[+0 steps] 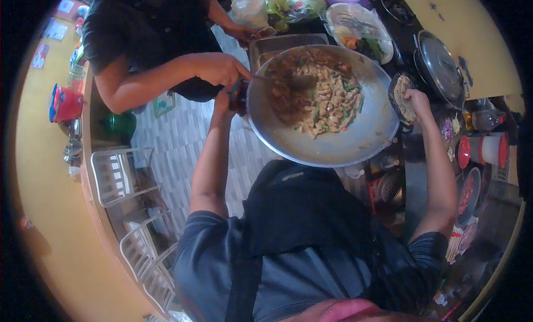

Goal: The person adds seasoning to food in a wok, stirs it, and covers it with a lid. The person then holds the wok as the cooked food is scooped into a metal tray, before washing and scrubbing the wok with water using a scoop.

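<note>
A wide metal wok (366, 133) is held up in front of my apron, its far rim over part of a rectangular metal tray (294, 42). Inside it lies cooked meat in brown sauce with green pieces (333, 103). My left hand (223, 100) is closed at the wok's left side, around a dark cloth that partly hides the handle. On the opposite side my right hand (417, 104) grips the wok through a folded pot holder (403, 97). A co-worker's hand (219, 69) holds a long-handled spatula (302, 82) in the food; their other hand (242, 34) is at the tray.
Leafy vegetables (294, 3) and a plastic-covered white tray (361, 28) stand at the back. A lidded pot (441, 67) is to the right, above red-rimmed containers (486, 150). White chairs (122, 178) line the left side beside a yellow counter (50, 172).
</note>
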### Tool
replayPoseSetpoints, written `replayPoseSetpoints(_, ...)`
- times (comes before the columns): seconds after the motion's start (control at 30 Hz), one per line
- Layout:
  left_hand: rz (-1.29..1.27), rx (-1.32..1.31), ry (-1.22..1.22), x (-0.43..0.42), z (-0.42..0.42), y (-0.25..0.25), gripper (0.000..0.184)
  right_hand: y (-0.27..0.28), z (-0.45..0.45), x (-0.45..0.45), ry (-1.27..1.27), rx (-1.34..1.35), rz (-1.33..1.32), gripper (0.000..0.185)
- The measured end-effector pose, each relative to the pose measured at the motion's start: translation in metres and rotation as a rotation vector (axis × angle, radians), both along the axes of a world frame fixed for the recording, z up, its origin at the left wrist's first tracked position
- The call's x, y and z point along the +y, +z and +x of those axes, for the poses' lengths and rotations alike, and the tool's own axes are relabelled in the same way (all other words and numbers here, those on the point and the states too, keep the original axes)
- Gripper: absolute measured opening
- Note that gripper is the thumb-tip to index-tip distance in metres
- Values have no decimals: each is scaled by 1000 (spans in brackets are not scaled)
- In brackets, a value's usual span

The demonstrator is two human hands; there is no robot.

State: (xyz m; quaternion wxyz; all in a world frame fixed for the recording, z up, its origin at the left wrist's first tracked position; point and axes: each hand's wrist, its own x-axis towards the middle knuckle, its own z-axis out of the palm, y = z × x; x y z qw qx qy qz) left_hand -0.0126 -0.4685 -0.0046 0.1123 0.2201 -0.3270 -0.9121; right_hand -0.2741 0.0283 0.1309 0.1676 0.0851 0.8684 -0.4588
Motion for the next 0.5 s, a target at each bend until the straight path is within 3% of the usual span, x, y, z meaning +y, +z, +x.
replayPoseSetpoints(0.07, -13, -48, -42, -5, 3, -4, 24, -14, -13, 9, 9, -18, -2, 17)
replayPoseSetpoints(0.23, -7, -93, 10, -11, 4, -5, 23, 9, -1, -10, -3, -49, -52, 16)
replayPoseSetpoints(0.33, 2, -133, 20, -5, 7, 12, 23, 11, -2, -12, 36, 18, 45, 15)
replayPoseSetpoints(0.4, 8, -171, 0, -4, 10, 18, 22, 18, 3, -17, -32, -111, -123, 16)
replayPoseSetpoints(0.47, -338, -188, -4, -6, 14, 15, 21, 19, 0, -16, -11, -112, -77, 17)
replayPoseSetpoints(0.5, -338, -187, -3, -3, 13, 21, 21, 20, -2, -15, 6, -111, -34, 17)
